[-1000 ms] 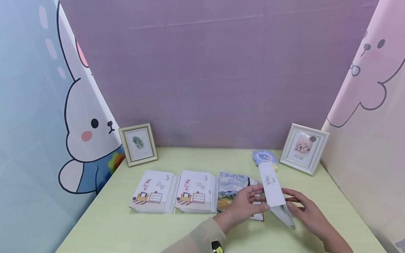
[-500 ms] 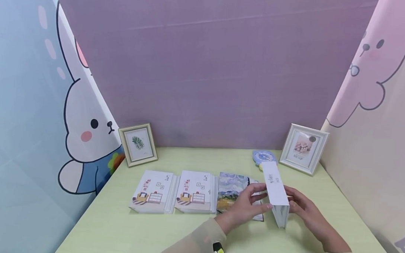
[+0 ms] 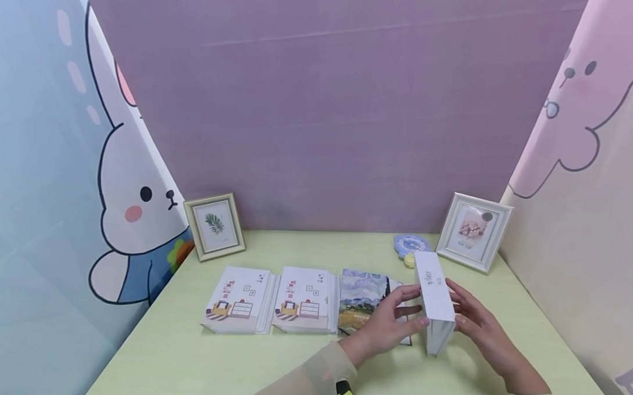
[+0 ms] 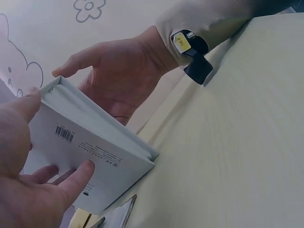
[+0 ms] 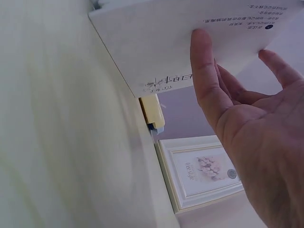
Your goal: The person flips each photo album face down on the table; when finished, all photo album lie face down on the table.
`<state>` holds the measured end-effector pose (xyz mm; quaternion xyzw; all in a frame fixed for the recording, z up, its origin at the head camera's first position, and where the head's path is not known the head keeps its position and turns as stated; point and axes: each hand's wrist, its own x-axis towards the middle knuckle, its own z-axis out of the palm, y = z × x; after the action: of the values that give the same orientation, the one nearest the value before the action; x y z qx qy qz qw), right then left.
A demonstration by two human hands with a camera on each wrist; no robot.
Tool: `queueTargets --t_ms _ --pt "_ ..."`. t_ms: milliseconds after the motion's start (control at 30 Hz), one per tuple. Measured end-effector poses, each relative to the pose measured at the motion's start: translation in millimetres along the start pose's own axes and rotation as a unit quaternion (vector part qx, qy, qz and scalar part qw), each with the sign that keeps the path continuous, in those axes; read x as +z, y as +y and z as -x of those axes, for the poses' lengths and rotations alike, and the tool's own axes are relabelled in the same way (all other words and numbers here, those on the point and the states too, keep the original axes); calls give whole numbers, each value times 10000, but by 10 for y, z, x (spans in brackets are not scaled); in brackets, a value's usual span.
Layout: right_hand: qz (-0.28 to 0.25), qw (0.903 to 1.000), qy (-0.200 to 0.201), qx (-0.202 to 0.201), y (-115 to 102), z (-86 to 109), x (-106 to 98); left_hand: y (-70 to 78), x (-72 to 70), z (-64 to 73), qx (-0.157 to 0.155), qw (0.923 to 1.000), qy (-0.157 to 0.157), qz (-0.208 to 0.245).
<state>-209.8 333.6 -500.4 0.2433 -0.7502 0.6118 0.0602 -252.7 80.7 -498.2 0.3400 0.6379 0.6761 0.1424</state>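
Note:
A white hardcover book (image 3: 435,286) stands on edge on the table, spine up, between my two hands. Its barcoded cover (image 4: 64,134) faces my left hand (image 3: 388,322), whose fingers press flat against that side while the thumb touches the near corner of the spine. On the other side, my right hand (image 3: 481,331) rests straight fingers on the printed cover (image 5: 156,52), and its thumb is at the spine's edge. Left of the book lies a book with a painted landscape cover (image 3: 362,298), partly hidden behind my left hand.
Two white books with room drawings (image 3: 238,299) lie side by side at the left. Behind stand a gold picture frame (image 3: 214,226) and a white picture frame (image 3: 473,232), with a blue dial-faced thing (image 3: 411,245) near the latter. A purple wall closes off the back.
The book has swung from a slant to nearly upright and shifted slightly to the right. Both hands stay on its sides; the left moved a little right with it.

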Motion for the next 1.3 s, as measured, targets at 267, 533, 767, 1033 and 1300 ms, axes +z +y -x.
queueTargets --t_ms 267,533,767,1033,1300 --pt "-480 9981 -351 -151 29 9 -71 -36 -27 -7 -199 9984 -144 -510" --pt "-802 9964 -228 -125 40 39 -123 -83 14 -2 -635 9961 -268 -555" --pt "-589 9971 484 33 57 48 -123 -160 30 -12 -686 9936 -348 -831" --pt "-522 9928 1059 196 56 57 -139 -216 76 -18 -565 9860 -288 -1541" --pt "-614 9877 1399 344 69 58 -174 -170 130 -20 -818 9749 -216 -2057"
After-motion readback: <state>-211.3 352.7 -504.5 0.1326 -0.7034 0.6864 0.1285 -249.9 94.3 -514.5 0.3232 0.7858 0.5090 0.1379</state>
